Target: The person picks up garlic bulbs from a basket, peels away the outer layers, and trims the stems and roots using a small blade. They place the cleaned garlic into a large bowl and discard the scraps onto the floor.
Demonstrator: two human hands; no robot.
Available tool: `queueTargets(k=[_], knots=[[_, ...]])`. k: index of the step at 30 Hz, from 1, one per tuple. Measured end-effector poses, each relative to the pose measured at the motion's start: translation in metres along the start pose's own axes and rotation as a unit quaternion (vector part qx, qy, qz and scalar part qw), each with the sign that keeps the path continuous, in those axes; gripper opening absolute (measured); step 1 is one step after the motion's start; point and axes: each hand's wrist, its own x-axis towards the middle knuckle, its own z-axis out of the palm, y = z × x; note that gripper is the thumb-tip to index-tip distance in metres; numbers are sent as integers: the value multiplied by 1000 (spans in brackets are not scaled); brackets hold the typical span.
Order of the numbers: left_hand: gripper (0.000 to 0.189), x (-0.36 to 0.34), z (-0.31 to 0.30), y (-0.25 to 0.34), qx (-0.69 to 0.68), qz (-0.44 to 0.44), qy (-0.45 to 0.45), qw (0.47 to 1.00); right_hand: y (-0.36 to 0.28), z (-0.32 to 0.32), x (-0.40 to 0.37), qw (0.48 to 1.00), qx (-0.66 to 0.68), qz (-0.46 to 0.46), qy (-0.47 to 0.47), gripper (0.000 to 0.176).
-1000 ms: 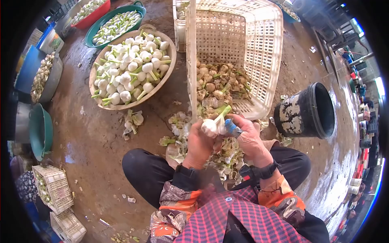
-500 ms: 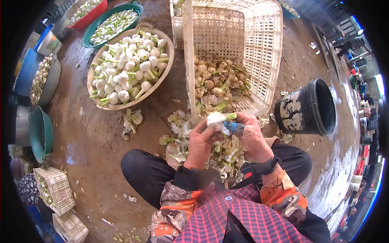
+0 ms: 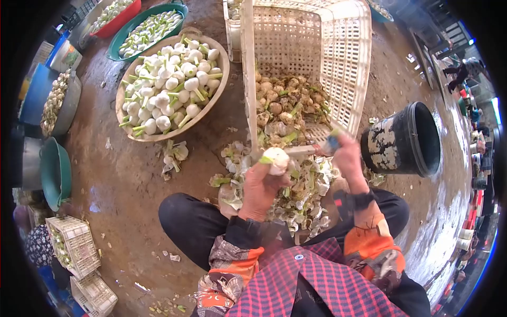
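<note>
My left hand (image 3: 259, 193) is closed around a garlic bulb (image 3: 276, 160), whose white side faces up with a short green stem stub at its left. My right hand (image 3: 348, 161) is off to the right, apart from the bulb, and smeared by motion. A blue patch shows at its fingertips, and what its fingers hold, if anything, cannot be made out. Below both hands, a heap of garlic skins and leaves (image 3: 303, 203) lies on the floor between my legs. Just ahead, a tipped white plastic crate (image 3: 343, 63) holds unpeeled, dirty garlic (image 3: 288, 105).
A wide basin (image 3: 224, 84) of cleaned garlic stands ahead left. Behind it are a green basin (image 3: 113, 50) and a red basin (image 3: 124, 19), both with garlic. A black bucket (image 3: 404, 140) lies tilted at right. White crates (image 3: 82, 248) stand at lower left.
My right hand has pulled away from the bulb, to the right and slightly up. My left hand has kept the bulb, now turned with its green stub toward the left.
</note>
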Motion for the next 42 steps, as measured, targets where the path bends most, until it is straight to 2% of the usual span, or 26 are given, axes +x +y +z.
queueTargets(k=[1, 2, 3, 5, 6, 7, 10, 11, 14, 15, 18, 19, 22, 23, 26, 30, 31, 33, 35, 37, 38, 40, 41, 42], knots=[[39, 3, 1, -4, -6, -8, -13, 1000, -1, 4, -6, 978, -187, -23, -86, 18], [38, 4, 1, -6, 8, -9, 1, 1000, -2, 7, -19, 915, -366, -39, -167, 25], [37, 6, 2, -7, 22, -11, 14, 1000, -4, 11, -23, 904, -355, -187, -145, 36], [35, 6, 1, -10, 50, -15, 38, 998, -13, 7, -26, 961, -182, -168, -122, 37], [34, 5, 0, -12, 65, -20, 47, 997, -41, 9, -31, 978, -90, -154, -108, 38], [33, 6, 1, -13, 81, -25, 53, 995, -63, 14, -33, 990, -7, -109, -93, 30], [29, 6, 6, -11, 68, -45, 47, 996, -56, 33, -30, 970, 12, -218, -104, 21], [27, 5, 7, -8, 51, -54, 47, 996, -57, 37, -34, 971, 7, -225, -73, 14], [28, 3, 3, -8, 5, -58, 31, 998, -48, 39, -35, 977, 112, -148, -103, 11], [28, 4, 6, -9, 19, -52, 28, 998, -56, 39, -38, 989, 35, -114, -84, 10], [30, 7, 4, -10, -2, -51, -5, 999, -50, 40, -38, 975, 204, -15, -87, 12], [30, 6, 3, -8, -18, -53, -18, 998, -48, 38, -37, 980, 168, -39, -98, 17], [29, 5, 8, -6, 6, -60, 32, 998, -60, 40, -42, 974, 118, -176, -80, 20], [29, 5, 7, -7, 19, -71, 29, 997, -56, 39, -40, 970, 54, -222, -83, 22], [29, 5, 4, -9, 34, -90, 17, 995, -43, 44, -37, 970, 58, -227, -63, 19], [30, 2, 1, -11, 17, -75, 7, 997, -36, 49, -36, 960, 197, -175, -91, 12], [31, 2, 1, -12, 19, -71, 4, 997, -35, 50, -36, 945, 301, -93, -89, 10], [35, 1, 3, -12, 41, -50, -13, 998, -32, 52, -36, 864, 491, 75, -77, 8], [38, -1, 4, -10, 64, -45, -56, 995, -14, 57, -24, 793, 600, 101, 28, 10], [42, -9, 4, -5, 85, -62, -121, 987, 40, 50, 10, 723, 673, 126, 89, 14], [43, -14, 6, 0, 53, -54, -141, 987, 44, 40, 16, 773, 601, 152, 135, 16], [46, -17, 16, 8, 101, -47, -108, 988, 35, 18, 25, 846, 433, 228, 211, 21], [53, -15, 23, 11, 109, -54, -48, 991, 33, 15, 18, 955, 222, 168, 98, 20], [52, -11, 18, 7, 92, -41, -36, 994, 23, 17, 1, 995, -2, 101, -19, 19]])
